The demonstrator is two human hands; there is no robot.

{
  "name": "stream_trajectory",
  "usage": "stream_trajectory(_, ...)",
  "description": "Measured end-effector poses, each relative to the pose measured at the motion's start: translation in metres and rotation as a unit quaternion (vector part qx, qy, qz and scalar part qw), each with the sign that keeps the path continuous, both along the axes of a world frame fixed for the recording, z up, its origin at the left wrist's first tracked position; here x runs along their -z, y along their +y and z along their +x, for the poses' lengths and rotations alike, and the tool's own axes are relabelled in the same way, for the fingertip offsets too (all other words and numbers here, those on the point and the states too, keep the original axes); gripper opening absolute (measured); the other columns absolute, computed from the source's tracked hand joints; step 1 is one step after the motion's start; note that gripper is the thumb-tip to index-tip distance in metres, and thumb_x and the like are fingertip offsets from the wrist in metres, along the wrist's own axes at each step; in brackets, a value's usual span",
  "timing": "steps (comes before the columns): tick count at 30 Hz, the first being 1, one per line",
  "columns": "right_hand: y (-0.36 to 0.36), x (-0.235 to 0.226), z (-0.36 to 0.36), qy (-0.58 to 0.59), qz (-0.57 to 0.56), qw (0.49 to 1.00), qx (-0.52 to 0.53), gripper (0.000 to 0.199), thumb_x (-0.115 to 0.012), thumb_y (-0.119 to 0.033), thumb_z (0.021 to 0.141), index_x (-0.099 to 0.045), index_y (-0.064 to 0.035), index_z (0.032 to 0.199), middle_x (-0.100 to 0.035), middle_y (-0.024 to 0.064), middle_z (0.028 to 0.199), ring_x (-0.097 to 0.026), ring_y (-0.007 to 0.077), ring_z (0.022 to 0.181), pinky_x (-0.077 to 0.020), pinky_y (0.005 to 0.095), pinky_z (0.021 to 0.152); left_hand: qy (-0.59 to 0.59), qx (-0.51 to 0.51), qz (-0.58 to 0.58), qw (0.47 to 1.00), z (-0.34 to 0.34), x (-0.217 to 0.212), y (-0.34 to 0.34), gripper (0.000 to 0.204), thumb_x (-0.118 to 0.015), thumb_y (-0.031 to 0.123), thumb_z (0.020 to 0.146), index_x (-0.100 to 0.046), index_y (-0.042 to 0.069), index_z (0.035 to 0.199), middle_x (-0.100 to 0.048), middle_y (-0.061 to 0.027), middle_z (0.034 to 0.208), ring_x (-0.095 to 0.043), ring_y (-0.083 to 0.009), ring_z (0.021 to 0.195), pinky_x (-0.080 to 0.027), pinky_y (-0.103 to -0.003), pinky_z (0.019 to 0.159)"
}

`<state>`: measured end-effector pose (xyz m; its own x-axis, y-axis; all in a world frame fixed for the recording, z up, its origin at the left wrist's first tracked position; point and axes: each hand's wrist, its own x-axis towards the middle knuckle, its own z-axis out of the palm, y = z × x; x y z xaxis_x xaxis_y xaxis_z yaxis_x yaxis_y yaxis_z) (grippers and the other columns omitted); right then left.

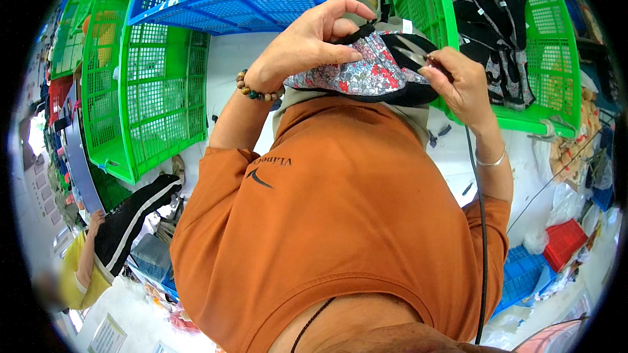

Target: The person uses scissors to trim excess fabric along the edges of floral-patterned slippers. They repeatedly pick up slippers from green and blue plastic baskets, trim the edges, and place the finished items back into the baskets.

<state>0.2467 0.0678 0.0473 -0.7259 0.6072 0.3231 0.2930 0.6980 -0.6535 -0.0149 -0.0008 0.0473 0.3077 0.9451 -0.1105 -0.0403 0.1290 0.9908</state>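
**Two-Handed Hold: Fabric Piece and Snips**

The floral fabric piece point(353, 72) with black edging is positioned at the upper centre of the frame, in front of the orange shirt point(340, 202). Its upper edge is grasped by the left hand point(324, 42), with the thumb laid over the printed face and the fingers bent around the black border. By this grip the edge is apparently steadied and the printed face held spread toward the wearer. Whether the underside is supported by the lap cannot be told.

A pair of metal snips point(412, 52) is grasped by the right hand point(461, 82), pinched between thumb and fingers. The blades are directed toward the upper left and stand apart over the black portion of the piece; contact with the fabric cannot be confirmed. With the handles held near the fingertips, fine control of the blades is presumably obtained. Because each hand is assigned to one end of the piece, the blades are held clear of the left fingers.

Similar fabric pieces point(487, 19) are heaped in the green crate point(553, 59) at the upper right, and more are contained in the blue crate point(242, 16) at the top. Both crates are placed near the hands, presumably for short reach.
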Motion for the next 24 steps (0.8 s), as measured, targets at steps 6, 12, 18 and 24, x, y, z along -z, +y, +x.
stream_trajectory(6, -0.005, -0.014, -0.002, -0.022, -0.062, 0.998, -0.026, 0.026, -0.073, -0.021, 0.075, -0.058, 0.0000, 0.079, -0.052, 0.0090, 0.066, -0.049, 0.0194, 0.054, -0.0408, 0.0278, 0.050, 0.001, -0.034, 0.019, 0.999, -0.002, -0.002, 0.003, 0.053, -0.069, 0.002, 0.075, -0.043, 0.002, 0.121, -0.063, -0.0039, 0.090, -0.058, -0.0069, 0.080, -0.046, -0.017, 0.069)
stream_trajectory(12, 0.017, 0.003, 0.005, -0.043, -0.054, 0.993, 0.099, 0.018, -0.061, -0.016, 0.085, -0.056, 0.0000, 0.079, -0.052, 0.0116, 0.063, -0.047, 0.0199, 0.051, -0.0390, 0.0282, 0.050, -0.095, -0.050, 0.104, 0.989, 0.003, -0.020, -0.001, 0.048, -0.072, 0.002, 0.073, -0.047, 0.000, 0.114, -0.061, -0.0068, 0.099, -0.058, -0.0097, 0.089, -0.046, -0.022, 0.079)
stream_trajectory(18, 0.021, 0.006, 0.003, 0.132, -0.172, 0.974, 0.059, 0.019, -0.056, -0.013, 0.091, -0.059, 0.0010, 0.102, -0.061, 0.0015, 0.082, -0.048, 0.0058, 0.065, -0.0392, 0.0196, 0.057, -0.124, 0.056, 0.149, 0.979, 0.019, -0.036, 0.000, 0.053, -0.067, -0.002, 0.077, -0.039, -0.002, 0.122, -0.057, -0.0092, 0.105, -0.054, -0.0088, 0.098, -0.045, -0.023, 0.084)
stream_trajectory(24, 0.010, -0.022, -0.018, 0.168, -0.212, 0.961, -0.051, 0.024, -0.053, -0.014, 0.093, -0.055, 0.0004, 0.112, -0.061, 0.0040, 0.098, -0.053, 0.0068, 0.087, -0.0432, 0.0220, 0.077, -0.068, 0.106, 0.134, 0.983, 0.029, -0.037, 0.006, 0.050, -0.068, -0.004, 0.073, -0.040, 0.001, 0.114, -0.058, -0.0053, 0.103, -0.053, -0.0082, 0.096, -0.041, -0.023, 0.086)
